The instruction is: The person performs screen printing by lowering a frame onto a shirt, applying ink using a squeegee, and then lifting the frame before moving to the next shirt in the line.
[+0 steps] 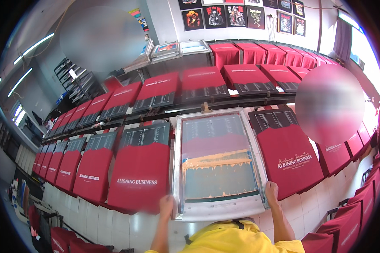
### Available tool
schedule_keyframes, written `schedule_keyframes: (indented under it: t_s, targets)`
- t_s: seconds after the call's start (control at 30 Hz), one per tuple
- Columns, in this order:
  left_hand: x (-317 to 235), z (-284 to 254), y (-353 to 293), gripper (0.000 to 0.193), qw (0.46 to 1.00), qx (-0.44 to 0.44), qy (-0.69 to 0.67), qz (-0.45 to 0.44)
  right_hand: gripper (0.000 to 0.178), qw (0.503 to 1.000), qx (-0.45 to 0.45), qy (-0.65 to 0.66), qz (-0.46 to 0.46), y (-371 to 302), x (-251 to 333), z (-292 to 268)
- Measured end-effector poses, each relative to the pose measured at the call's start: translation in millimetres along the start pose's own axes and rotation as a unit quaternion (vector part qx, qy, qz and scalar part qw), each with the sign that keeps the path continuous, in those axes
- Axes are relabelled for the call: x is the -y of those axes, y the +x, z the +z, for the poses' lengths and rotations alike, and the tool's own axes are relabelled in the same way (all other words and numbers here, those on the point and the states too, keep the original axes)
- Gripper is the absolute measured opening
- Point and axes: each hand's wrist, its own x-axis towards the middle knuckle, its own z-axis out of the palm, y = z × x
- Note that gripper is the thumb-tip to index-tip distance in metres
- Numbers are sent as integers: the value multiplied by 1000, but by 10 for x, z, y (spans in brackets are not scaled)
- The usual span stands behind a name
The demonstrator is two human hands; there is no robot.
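A screen printing frame (220, 179), silver-edged with translucent mesh, lies in front of me, over or just above a board in the near row. Peach-coloured residue crosses its mesh in a ragged band, and a broad silver strip runs along the near edge. At the frame's near left corner, my left hand (166, 205) is closed on the rim. My right hand (272, 191) grips the right rim, a bit farther up. Through the mesh, red fabric shows faintly. Whether the frame touches the fabric below, I cannot tell.
Red printed shirts on dark boards flank the frame: one left (139, 168), one right (288, 162). Several more stretch along both rows, with a dark rail (164, 114) between. Other screens (194, 46) lie at the back. Red fabric (346, 223) hangs low at right.
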Motion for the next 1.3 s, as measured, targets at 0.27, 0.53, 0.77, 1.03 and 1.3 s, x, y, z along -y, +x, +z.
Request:
schedule_keyframes:
  t_s: [0.27, 0.53, 0.77, 1.03, 1.3]
  targets:
    - [100, -144, 167, 24, 985, 39, 161, 41, 35, 999, -23, -12, -20, -11, 66, 203]
    - [-179, -91, -62, 25, 959, -45, 138, 243, 27, 975, -44, -129, -175, -246, 288, -61]
    - [-449, 50, -999, 30, 850, 523, 62, 5, 64, 814, 258, -130, -504, -1068, 796, -76]
    - [-149, 829, -1257, 39, 831, 534, -64, -139, 34, 819, 235, -293, -434, -983, 1278, 21]
    - [-95, 979, -1342, 43, 839, 480, -155, -204, 36, 825, 216, -203, -481, -694, 1410, 19]
